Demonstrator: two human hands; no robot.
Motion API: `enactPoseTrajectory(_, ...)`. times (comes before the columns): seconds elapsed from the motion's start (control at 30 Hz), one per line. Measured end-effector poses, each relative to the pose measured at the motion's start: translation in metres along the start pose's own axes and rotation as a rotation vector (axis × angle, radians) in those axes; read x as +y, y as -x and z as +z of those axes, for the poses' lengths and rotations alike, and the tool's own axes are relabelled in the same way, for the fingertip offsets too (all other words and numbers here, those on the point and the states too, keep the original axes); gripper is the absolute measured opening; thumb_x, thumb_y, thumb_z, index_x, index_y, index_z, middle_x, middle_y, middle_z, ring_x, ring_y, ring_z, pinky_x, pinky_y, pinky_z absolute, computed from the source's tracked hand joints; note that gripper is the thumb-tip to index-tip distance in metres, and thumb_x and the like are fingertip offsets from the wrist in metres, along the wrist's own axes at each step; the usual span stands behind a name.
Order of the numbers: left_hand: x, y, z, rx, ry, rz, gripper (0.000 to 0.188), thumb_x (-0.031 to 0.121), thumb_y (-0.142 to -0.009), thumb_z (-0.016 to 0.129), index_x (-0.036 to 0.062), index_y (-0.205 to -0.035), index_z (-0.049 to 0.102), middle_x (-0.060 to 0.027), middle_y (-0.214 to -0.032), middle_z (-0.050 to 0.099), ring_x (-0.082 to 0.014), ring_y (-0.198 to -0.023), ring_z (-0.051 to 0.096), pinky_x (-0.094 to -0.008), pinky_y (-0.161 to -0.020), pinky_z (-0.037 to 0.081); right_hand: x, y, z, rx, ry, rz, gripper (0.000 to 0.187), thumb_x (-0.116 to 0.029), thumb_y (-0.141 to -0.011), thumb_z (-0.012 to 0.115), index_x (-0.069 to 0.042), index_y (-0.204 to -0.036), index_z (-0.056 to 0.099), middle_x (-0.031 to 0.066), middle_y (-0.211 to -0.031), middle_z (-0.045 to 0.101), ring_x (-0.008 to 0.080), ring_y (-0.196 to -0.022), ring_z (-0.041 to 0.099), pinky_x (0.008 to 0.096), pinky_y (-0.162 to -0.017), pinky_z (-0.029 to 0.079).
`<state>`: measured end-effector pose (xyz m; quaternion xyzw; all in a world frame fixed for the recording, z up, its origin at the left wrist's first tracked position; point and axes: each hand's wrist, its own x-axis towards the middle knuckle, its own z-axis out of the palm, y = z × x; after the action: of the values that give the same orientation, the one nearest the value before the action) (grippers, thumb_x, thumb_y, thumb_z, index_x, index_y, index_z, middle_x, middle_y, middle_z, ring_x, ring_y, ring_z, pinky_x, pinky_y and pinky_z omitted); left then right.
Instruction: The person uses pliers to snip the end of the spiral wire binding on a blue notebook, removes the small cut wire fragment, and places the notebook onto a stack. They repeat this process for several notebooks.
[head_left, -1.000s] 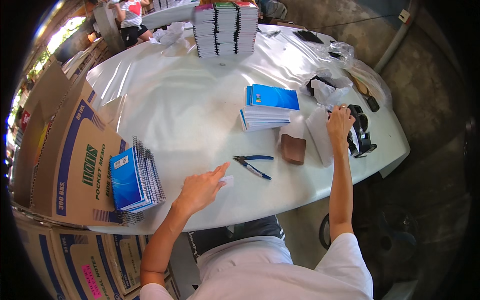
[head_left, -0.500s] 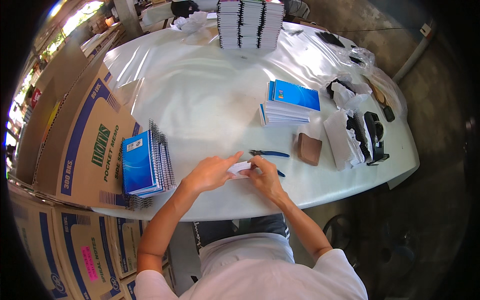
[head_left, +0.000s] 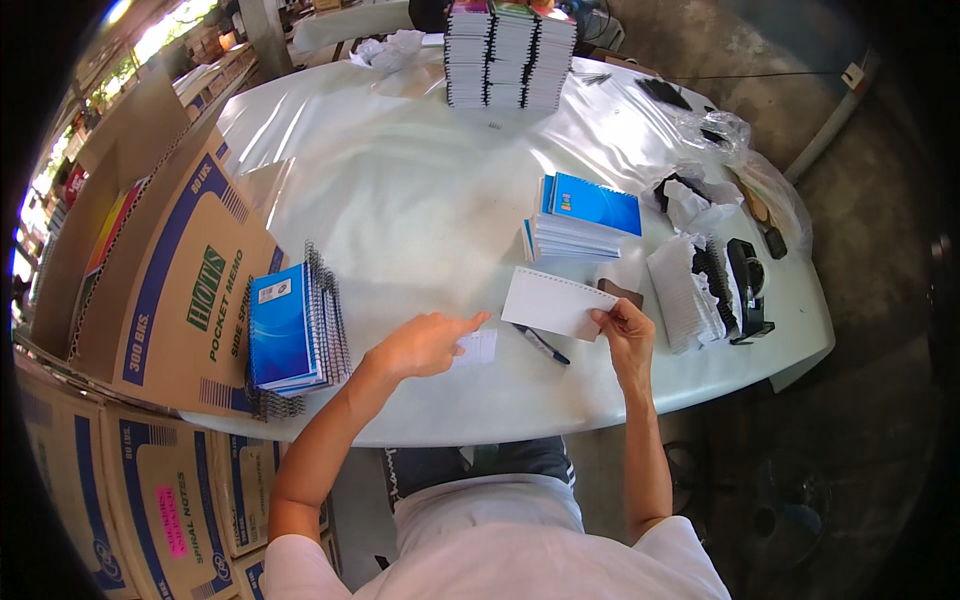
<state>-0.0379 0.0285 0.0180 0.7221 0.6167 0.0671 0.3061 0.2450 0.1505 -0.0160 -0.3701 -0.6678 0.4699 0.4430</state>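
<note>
My right hand (head_left: 627, 328) pinches the right end of a white sheet (head_left: 553, 303) with a row of punched holes along its upper edge. My left hand (head_left: 425, 343) has its index finger stretched out, while its thumb rests on a small white slip (head_left: 478, 347). A slim dark tool (head_left: 543, 345) lies between the hands, partly under the sheet. Behind the sheet's right end, a brown block (head_left: 622, 292) is mostly hidden. Farther off sits a stack of blue-covered pads (head_left: 590, 215). Left of my left hand stand blue spiral notebooks (head_left: 283, 325) with wire coils.
An open cardboard carton (head_left: 190, 290) flanks the table's left side, above more cartons (head_left: 165, 490). At right lie a white paper bundle with black coils (head_left: 688, 292) and a black device (head_left: 748, 290). Tall stacks of bound books (head_left: 508, 60) stand at the far edge.
My right hand has moved right, away from my left, and now holds the punched sheet. That sheet covers the blue-handled pliers seen before. The left hand has stayed near its place.
</note>
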Motion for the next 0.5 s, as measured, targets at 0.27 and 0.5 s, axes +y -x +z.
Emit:
enactPoseTrajectory(0.27, 0.007, 0.002, -0.003, -0.007, -0.030, -0.040, 0.068, 0.003, -0.085, 0.058, 0.0167, -0.149, 0.037, -0.0227, -0.096, 0.070, -0.0405, -0.082, 0.067, -0.0483, -0.076, 0.052, 0.008, 0.001, 0.002, -0.105, -0.181, 0.125, 0.011, -0.010, -0.090, 0.070, -0.001, -0.093, 0.065, -0.0003, -0.083, 0.065, 0.0068, -0.074, 0.057, 0.0241, -0.068, 0.046)
enactPoseTrajectory(0.5, 0.022, 0.025, 0.005, 0.409, -0.451, 0.168, 0.061, 0.004, -0.084, 0.060, 0.0239, -0.141, 0.050, -0.0049, -0.133, 0.060, -0.0342, -0.113, 0.060, -0.0491, -0.095, 0.049, 0.007, 0.013, 0.008, 0.214, -0.250, -0.126, 0.005, 0.000, -0.090, 0.067, -0.001, -0.095, 0.066, 0.0037, -0.092, 0.067, 0.0083, -0.085, 0.059, 0.0226, -0.078, 0.046)
